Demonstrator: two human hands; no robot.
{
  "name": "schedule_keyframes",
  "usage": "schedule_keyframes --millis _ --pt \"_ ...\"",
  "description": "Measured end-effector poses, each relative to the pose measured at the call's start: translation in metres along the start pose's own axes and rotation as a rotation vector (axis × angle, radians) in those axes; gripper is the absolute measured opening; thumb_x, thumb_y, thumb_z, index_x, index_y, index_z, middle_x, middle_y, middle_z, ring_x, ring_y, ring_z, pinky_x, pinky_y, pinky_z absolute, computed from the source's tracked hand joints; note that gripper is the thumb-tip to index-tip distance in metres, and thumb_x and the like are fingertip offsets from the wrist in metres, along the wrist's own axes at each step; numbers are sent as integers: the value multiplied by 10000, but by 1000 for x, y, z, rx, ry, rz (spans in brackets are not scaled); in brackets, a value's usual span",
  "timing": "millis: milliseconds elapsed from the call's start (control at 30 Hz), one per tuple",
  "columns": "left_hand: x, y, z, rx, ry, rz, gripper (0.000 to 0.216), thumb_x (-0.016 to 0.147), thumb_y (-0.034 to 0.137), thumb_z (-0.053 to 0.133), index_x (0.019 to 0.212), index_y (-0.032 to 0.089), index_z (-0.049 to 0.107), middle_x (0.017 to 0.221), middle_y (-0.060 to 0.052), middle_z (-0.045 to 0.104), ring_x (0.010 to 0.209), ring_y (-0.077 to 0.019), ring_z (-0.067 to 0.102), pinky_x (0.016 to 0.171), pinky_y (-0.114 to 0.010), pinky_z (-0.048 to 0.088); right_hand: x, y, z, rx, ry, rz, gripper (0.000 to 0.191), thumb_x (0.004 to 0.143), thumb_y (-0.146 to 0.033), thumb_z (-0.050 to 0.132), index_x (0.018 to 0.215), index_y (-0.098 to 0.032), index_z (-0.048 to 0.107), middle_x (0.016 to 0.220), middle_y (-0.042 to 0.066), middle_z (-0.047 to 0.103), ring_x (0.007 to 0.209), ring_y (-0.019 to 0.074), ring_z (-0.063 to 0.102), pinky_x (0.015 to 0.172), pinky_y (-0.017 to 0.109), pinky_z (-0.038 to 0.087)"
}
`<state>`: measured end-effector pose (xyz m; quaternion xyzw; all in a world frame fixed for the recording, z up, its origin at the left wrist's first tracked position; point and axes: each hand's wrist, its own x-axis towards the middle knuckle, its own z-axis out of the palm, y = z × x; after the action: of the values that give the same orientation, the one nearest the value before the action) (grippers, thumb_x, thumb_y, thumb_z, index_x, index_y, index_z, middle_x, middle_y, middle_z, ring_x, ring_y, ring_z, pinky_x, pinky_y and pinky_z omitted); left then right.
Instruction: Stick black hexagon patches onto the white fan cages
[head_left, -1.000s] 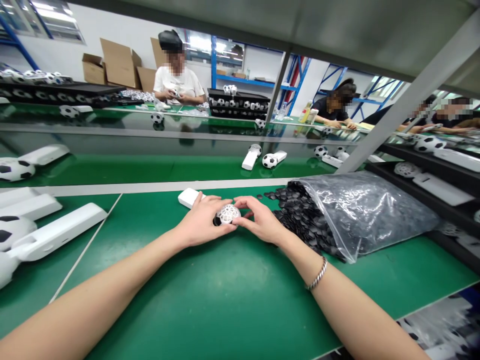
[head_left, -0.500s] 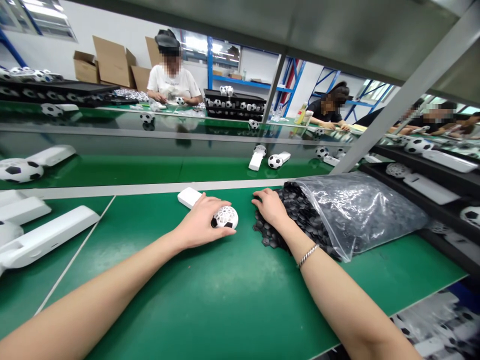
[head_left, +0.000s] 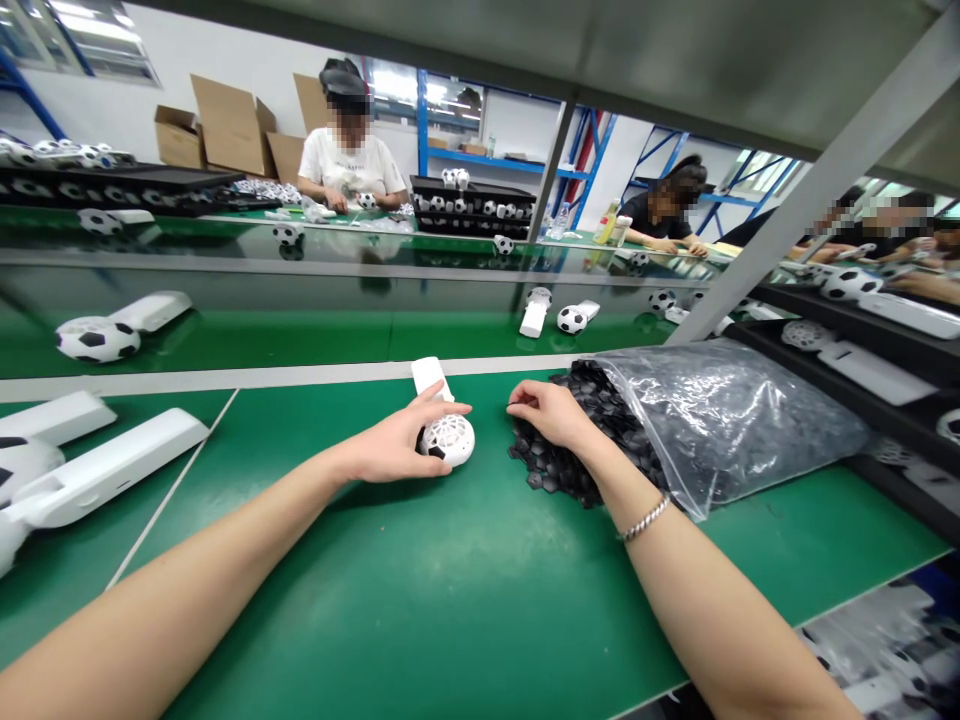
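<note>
A white handheld fan [head_left: 448, 437] with a football-patterned round head lies on the green work surface, grille up and handle pointing away. Around its head curve the thumb and fingers of my left hand [head_left: 397, 437]. My right hand [head_left: 551, 412] is closed in a pinch at the left edge of a pile of small black hexagonal pieces [head_left: 551, 468]; whatever lies between its fingertips is too small to make out. The pile spills from the mouth of a clear plastic bag [head_left: 742, 420] on the right.
More white fans [head_left: 120, 465] lie at the left. Beyond the pale strip, a green belt [head_left: 322, 340] carries several football fans. Black trays [head_left: 900, 320] with fans stand at the right beside a slanted metal post [head_left: 787, 180]. Co-workers [head_left: 352, 165] sit across the line.
My left hand has turned the fan so its handle now points more directly away. My right hand's fingers have come together in a pinch, lifting slightly from the black pieces.
</note>
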<state>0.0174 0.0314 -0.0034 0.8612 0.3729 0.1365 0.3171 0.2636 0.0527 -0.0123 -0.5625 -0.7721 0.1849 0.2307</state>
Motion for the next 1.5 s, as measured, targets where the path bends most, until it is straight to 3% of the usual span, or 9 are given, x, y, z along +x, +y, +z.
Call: schedule_keyframes --millis 100,200,433,567,800,967,1133,1300,1500 --pt "-1 -1 -6 7 -23 16 680 673 264 610 1299 258 345 1448 -78 164 1336 -274 47 1068 -443 143 -13 -22 -2 190 -109 -121 79 790 -217 515 827 -191 579 742 -18 614 655 102 546 596 206 418" --pt "0 -1 -6 15 -20 35 666 666 239 603 1288 244 364 1424 -60 248 1338 -255 28 1078 -415 140 -21 -37 -3 283 -210 -187 120 809 -189 479 875 -197 579 741 -14 603 623 100 531 568 213 412" --pt "3 4 4 -23 51 -15 647 662 379 644 1243 224 407 1381 -69 332 1338 -268 14 1069 -442 175 -24 -47 2 335 -159 -332 71 769 -189 571 793 -190 638 804 8 614 770 132 558 725 260 429" --pt "4 10 12 -69 136 -45 529 698 453 608 1161 238 467 1318 -50 419 1339 -264 6 1065 -456 179 -23 -49 10 460 -174 -256 53 753 -193 586 768 -176 634 774 2 632 744 129 574 717 259 440" --pt "7 15 18 -94 210 -63 391 711 301 583 1081 210 494 1302 -74 421 1340 -261 20 1055 -453 195 -15 -42 24 572 -166 -174 147 693 -257 648 660 -163 540 648 -30 561 596 93 493 573 219 400" --pt "8 10 17 -123 172 -29 407 700 309 602 1078 221 482 1312 -80 374 1334 -265 82 1059 -452 186 -9 -27 17 310 -99 -52 225 719 -384 610 766 -176 539 701 -10 564 614 109 502 566 232 404" --pt "8 6 20 -50 275 -54 563 594 486 691 1072 253 505 1204 -81 329 1232 -293 264 1041 -459 230 -10 -8 3 -210 0 126 134 694 -245 639 806 -188 593 843 64 603 753 176 561 650 279 405" --pt "4 2 6 -77 192 18 522 611 415 700 1078 261 526 1105 -52 406 1114 -245 414 1000 -400 312 -10 -6 2 -181 -64 95 76 697 -122 602 705 -197 598 690 18 625 643 147 571 599 243 398" --pt "0 -7 -9 -89 93 16 527 635 347 677 1125 286 493 1174 -42 380 1164 -247 380 996 -391 312 -13 -18 -1 -106 -80 -30 90 717 -141 591 782 -202 608 696 -7 609 658 132 557 611 229 409"
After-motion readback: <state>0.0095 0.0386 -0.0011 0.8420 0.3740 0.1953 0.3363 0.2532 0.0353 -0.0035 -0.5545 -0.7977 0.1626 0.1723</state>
